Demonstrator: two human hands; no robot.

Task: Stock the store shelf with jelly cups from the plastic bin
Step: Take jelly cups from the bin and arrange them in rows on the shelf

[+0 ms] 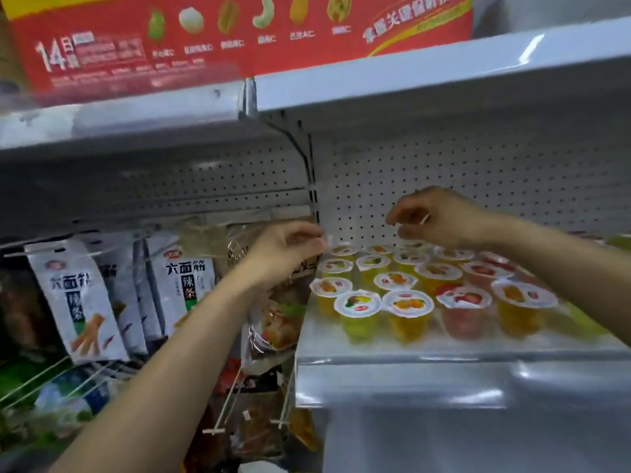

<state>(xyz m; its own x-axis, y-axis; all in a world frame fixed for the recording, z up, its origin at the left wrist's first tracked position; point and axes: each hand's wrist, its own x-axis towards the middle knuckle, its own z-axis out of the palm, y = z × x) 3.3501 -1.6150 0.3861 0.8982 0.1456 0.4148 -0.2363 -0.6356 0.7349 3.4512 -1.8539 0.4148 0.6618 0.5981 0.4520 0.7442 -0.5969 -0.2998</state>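
Head view: both hands raised over the jelly cups

Head camera looks at a white store shelf (444, 348) where the jelly cups (408, 312) stand upright in close rows, their printed foil lids up, with yellow, green and red jelly behind the clear front lip. The left hand (288, 249) hangs at the shelf's left end, above the nearest back-row cups, fingers curled toward the thumb. The right hand (438, 216) is higher, over the middle of the cups, in front of the perforated back panel (478, 165), fingers likewise curled down. Motion blur hides the fingertips, so I cannot tell whether either hand pinches anything. Neither hand touches a cup. To the left, white snack packets (76, 302) hang on pegs. A red box (170, 39) sits on the upper shelf (409, 83).
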